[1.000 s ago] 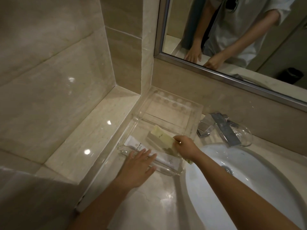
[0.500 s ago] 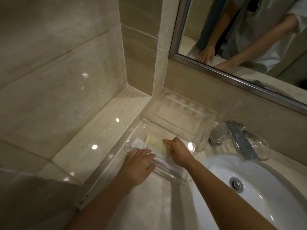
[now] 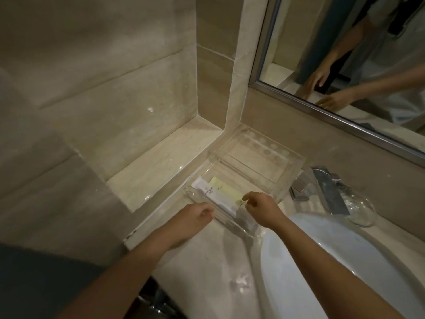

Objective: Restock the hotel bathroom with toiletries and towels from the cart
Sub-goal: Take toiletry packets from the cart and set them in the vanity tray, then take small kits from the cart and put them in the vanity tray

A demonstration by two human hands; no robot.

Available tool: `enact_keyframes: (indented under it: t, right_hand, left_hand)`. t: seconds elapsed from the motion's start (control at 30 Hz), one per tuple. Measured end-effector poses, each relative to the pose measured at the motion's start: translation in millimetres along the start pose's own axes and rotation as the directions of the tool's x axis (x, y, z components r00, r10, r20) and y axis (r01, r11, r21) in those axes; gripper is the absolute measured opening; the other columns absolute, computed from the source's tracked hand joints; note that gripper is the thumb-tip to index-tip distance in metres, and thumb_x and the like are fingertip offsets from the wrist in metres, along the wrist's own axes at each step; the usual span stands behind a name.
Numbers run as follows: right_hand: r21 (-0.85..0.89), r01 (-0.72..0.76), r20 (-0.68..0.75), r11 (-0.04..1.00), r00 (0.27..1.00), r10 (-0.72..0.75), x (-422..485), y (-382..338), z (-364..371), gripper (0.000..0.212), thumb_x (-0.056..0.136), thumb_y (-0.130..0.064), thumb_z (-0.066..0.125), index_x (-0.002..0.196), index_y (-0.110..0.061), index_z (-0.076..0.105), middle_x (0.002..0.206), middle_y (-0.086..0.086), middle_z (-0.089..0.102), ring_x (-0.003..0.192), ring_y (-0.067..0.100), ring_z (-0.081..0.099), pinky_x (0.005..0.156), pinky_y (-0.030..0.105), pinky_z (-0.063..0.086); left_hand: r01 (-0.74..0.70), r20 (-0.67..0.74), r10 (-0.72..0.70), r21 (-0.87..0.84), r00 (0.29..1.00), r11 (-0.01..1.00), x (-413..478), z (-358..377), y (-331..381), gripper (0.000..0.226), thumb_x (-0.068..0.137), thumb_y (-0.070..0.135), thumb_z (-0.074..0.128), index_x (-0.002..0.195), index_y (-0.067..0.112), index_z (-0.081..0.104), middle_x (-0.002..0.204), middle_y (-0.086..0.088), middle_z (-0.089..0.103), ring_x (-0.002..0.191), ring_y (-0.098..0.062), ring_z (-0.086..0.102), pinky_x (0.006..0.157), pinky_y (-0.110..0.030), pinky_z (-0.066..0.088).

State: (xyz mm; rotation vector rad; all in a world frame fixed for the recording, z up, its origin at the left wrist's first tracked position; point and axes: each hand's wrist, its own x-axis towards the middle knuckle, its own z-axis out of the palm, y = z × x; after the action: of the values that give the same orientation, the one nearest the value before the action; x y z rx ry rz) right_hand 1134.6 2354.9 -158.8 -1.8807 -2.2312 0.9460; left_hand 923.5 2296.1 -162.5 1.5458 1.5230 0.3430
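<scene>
Both hands are pulling back, fingers curled, grip unclear: left hand (image 3: 195, 215) at the acrylic tray's (image 3: 253, 164) near rim, right hand (image 3: 259, 207) over the yellow sachet (image 3: 227, 189), now lying flat beside the white packet (image 3: 204, 187) inside. These toiletries seem placed.

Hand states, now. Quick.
Left hand: fingers curled at front rim of the clear tray; grip cannot be told.
Right hand: curled at the yellow packet; grip cannot be told.
</scene>
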Motion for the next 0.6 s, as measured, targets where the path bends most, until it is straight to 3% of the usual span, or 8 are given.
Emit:
enact_keyframes:
  t: [0.1, 0.2, 0.33, 0.6]
  right_hand:
    - [0.052, 0.072, 0.016, 0.996, 0.997, -0.073, -29.9, -3.1, -5.8, 0.028, 0.091, -0.009, 0.047, 0.113, -0.013, 0.064, 0.104, 0.005, 0.066, 0.09, 0.016, 0.058, 0.076, 0.024, 0.042]
    - [0.092, 0.159, 0.082, 0.983, 0.983, -0.166, -62.9, -10.9, -8.2, 0.024, 0.092, -0.014, 0.051, 0.111, -0.015, 0.064, 0.101, -0.001, 0.064, 0.091, 0.012, 0.059, 0.08, 0.024, 0.046]
    - [0.147, 0.282, 0.181, 0.948, 0.935, -0.306, -100.0, -31.3, -6.7, 0.022, 0.092, -0.018, 0.052, 0.111, -0.018, 0.063, 0.096, -0.004, 0.063, 0.087, 0.01, 0.059, 0.074, 0.02, 0.042]
    - [0.167, 0.53, 0.406, 0.832, 0.732, -0.548, -170.6, -110.6, 40.8, 0.02, 0.091, -0.017, 0.054, 0.108, -0.016, 0.064, 0.094, 0.004, 0.067, 0.083, 0.015, 0.062, 0.081, 0.029, 0.048]
  left_hand:
    - [0.056, 0.012, -0.056, 0.004, 0.998, 0.998, -30.2, -3.8, 13.5, 0.024, 0.094, 0.033, 0.046, 0.111, 0.024, 0.061, 0.11, 0.007, 0.062, 0.102, -0.008, 0.056, 0.089, -0.022, 0.044]
    - [0.086, -0.003, -0.086, 0.003, 0.996, 0.996, -67.0, -2.5, 21.4, 0.027, 0.094, 0.036, 0.047, 0.114, 0.024, 0.06, 0.116, 0.005, 0.061, 0.107, -0.011, 0.056, 0.097, -0.03, 0.044]
    - [0.099, -0.044, -0.096, 0.064, 0.994, 0.993, -125.0, 2.2, 30.8, 0.027, 0.094, 0.032, 0.048, 0.115, 0.018, 0.059, 0.116, -0.002, 0.062, 0.107, -0.018, 0.058, 0.097, -0.031, 0.044]
    - [0.269, -0.228, -0.25, 0.055, 0.941, 0.962, -281.9, 25.3, 13.1, 0.033, 0.096, 0.034, 0.045, 0.123, 0.018, 0.054, 0.123, 0.001, 0.06, 0.111, -0.012, 0.055, 0.098, -0.026, 0.041]
